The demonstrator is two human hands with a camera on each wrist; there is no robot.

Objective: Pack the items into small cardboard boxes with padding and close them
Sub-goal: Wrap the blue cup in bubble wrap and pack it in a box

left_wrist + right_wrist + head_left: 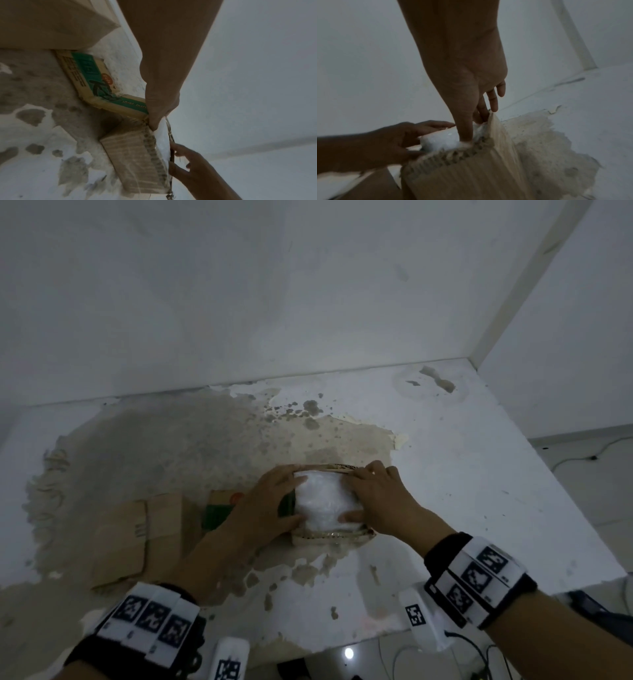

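A small cardboard box (329,539) stands open on the table, filled to the top with white padding (323,501). My left hand (297,498) lies against the padding's left edge, thumb at the near corner and fingers at the far one. My right hand (349,494) covers the right edge the same way. In the right wrist view the thumb (465,129) presses straight down into the padding (440,140) beside the box wall (471,175). In the left wrist view the thumb (159,108) pushes the padding (162,142) at the box corner. Whatever lies under the padding is hidden.
Green-printed cardboard (219,508) lies against the box's left side; I cannot tell if it is a flap. Flat brown cardboard pieces (137,535) lie further left. The white table (479,491) has a worn, peeled patch, a wall behind, and edges at right and front.
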